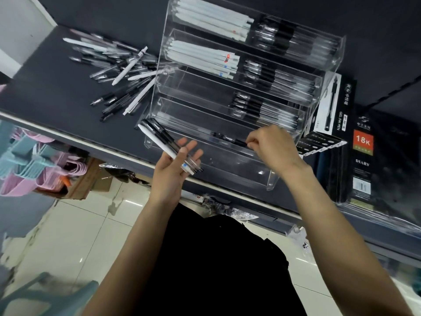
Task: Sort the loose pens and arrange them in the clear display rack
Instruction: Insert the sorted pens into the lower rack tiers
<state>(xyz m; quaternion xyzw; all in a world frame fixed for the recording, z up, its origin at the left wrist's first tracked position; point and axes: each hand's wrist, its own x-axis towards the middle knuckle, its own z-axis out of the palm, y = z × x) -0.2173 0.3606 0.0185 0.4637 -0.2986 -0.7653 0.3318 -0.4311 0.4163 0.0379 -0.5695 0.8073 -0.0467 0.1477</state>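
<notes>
A clear tiered display rack [271, 179] stands on the dark shelf, its upper tiers filled with white pens [205, 55] on the left and black-capped clear pens [284, 80] on the right. A pile of loose pens [118, 71] lies to the left of the rack. My left hand [175, 167] holds a small bundle of pens [159, 140], one white and the others black and clear, across its palm in front of the rack. My right hand [271, 147] pinches a black-capped clear pen [225, 139] lying in a low tier.
A white gel ink pen box [328, 103] and a black "18K DIARY" box [362, 160] stand right of the rack. Below the shelf edge are pastel hangers [27, 160], cardboard [91, 179] and a tiled floor. A teal stool [52, 297] sits at the lower left.
</notes>
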